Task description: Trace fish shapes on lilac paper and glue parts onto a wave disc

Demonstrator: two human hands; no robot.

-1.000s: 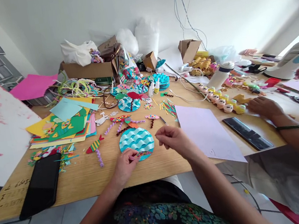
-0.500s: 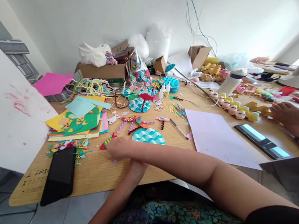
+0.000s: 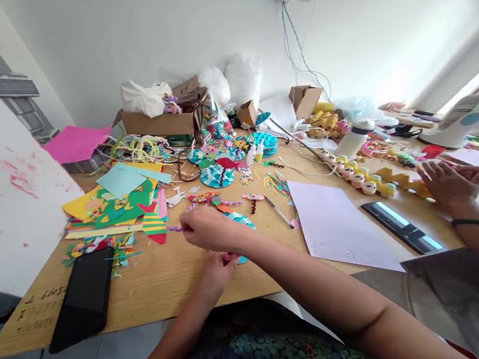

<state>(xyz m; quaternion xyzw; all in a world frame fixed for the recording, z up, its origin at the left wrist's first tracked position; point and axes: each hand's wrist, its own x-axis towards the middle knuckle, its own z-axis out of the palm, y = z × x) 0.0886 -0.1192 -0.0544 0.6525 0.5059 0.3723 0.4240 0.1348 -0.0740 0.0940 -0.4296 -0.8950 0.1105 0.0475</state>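
My right hand (image 3: pixel 206 227) reaches across from the right, its fingers closed on a purple twisted strip (image 3: pixel 175 229). At the strip's left end is a paper fish (image 3: pixel 154 225) with a green-and-yellow striped body and red head and tail, tilted tail up. My left hand (image 3: pixel 217 274) is below, closed in a pinch on a small red-pink piece (image 3: pixel 229 257) whose kind I cannot make out. A turquoise paper disc with white waves (image 3: pixel 242 222) lies partly hidden behind my right forearm. A fish-shaped red patterned cutout (image 3: pixel 205 198) lies beyond the right hand.
A black phone (image 3: pixel 82 299) lies at the left beside paper scraps (image 3: pixel 121 261) and stacked coloured paper (image 3: pixel 115 228). To the right are a pen (image 3: pixel 278 212), a lilac sheet (image 3: pixel 339 225) and a dark, glossy flat object (image 3: pixel 400 227). Another person's hands (image 3: pixel 454 182) are at the right.
The striped fish has come up off the table on its purple strip, turning tail up. My right hand has moved slightly right; my left hand now shows below it. The view has shifted.
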